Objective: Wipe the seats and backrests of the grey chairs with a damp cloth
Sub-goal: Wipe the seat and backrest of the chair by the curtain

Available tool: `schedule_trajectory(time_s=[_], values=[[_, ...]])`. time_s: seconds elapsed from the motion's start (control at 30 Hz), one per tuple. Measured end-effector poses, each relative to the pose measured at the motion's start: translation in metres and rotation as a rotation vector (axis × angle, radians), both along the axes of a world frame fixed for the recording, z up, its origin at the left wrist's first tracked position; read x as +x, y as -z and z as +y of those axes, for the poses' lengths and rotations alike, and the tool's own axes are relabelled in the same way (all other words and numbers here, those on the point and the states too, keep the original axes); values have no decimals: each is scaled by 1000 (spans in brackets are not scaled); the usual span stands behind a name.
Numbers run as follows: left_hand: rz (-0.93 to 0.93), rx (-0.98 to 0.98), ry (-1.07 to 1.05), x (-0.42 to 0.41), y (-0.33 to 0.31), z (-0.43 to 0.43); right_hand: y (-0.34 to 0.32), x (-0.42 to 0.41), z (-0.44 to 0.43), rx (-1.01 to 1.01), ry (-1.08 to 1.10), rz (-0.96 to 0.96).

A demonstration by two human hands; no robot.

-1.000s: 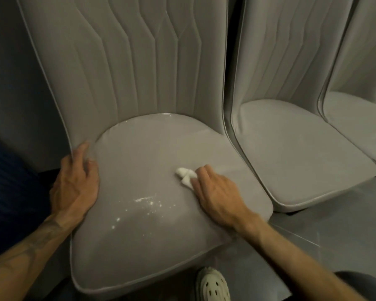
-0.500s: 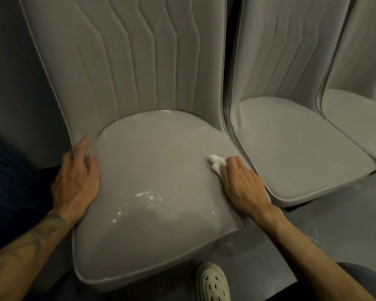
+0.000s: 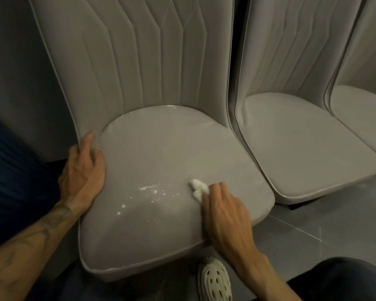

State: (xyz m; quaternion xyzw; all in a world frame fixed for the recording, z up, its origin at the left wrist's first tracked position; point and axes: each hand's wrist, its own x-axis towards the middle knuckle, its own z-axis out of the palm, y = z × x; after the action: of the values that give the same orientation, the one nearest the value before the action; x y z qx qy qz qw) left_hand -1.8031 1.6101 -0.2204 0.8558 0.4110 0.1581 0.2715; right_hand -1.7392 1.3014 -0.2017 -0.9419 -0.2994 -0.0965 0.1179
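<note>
1. The right hand (image 3: 224, 216) lies palm-down on the seat (image 3: 161, 161) of the nearest grey chair, fingers curled over a small white cloth (image 3: 198, 186) and pressing it to the cushion – only a bunched end of the cloth shows past the fingertips.
2. The left hand (image 3: 83, 172) is spread flat on the left edge of the same seat, fingers reaching to where the cushion meets the backrest (image 3: 135, 61); it holds nothing.
3. Just left of the cloth, between the two hands, white specks (image 3: 150, 190) are scattered over the middle of the seat, a few more trailing toward the front left.
4. The backrest stands upright behind the seat, with stitched vertical lines.
5. Just beside it on the right stands a second grey chair (image 3: 297, 144), and part of a third chair (image 3: 360, 118) shows at the right edge.
6. A pale perforated shoe (image 3: 215, 279) rests on the dark tiled floor (image 3: 326, 218) below the seat's front edge – near the right wrist.
</note>
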Motion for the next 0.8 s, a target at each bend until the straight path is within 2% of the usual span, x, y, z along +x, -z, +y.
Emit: schedule_trajectory(time_s=[0.07,0.23,0.33,0.43,0.5,0.57,0.7,0.8], values=[[3,4,-1,0,2,1,-1,1,-3,-17,-45,-16],[-1,5,-4,1,5,2,-6,13,-21,33,147,-24],[-12,7,-9,2,5,1,3,-22,7,35,47,17],[-19,0,-8,1,6,2,0,-9,1,17,-55,-2],[-18,-12,-7,1,7,3,-7,19,-12,-25,31,-11],[-18,-6,-5,1,9,4,-7,32,-15,15,128,-24],[-31,-5,-5,2,11,6,5,-10,16,56,-67,46],[-33,-3,-3,2,13,8,-1,13,8,13,-99,19]])
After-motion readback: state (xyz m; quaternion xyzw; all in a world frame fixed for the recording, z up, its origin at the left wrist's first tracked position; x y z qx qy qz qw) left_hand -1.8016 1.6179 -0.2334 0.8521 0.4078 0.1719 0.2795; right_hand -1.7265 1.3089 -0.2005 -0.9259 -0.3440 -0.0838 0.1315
